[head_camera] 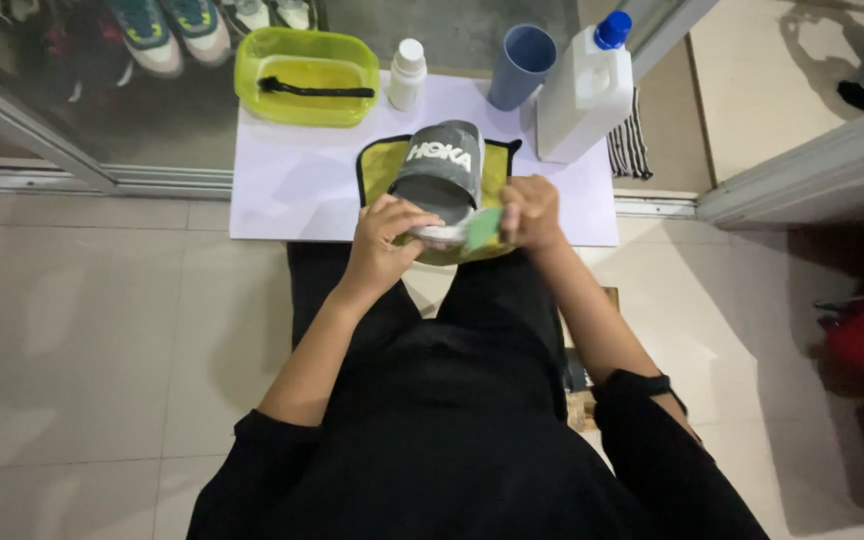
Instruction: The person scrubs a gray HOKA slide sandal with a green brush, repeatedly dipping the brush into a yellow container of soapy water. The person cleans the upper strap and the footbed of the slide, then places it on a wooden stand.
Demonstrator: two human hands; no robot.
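Two bare hands work at a grey slide sandal resting on a yellow cloth atop a white board. The left hand curls its fingers around the sandal's near end; the right hand pinches a small green pad against it. A hard push could likely slide the sandal off the cloth toward the pale-blue cup and white jug standing just behind. A small white bottle and a lime-green tub holding a black brush crowd the far edge.
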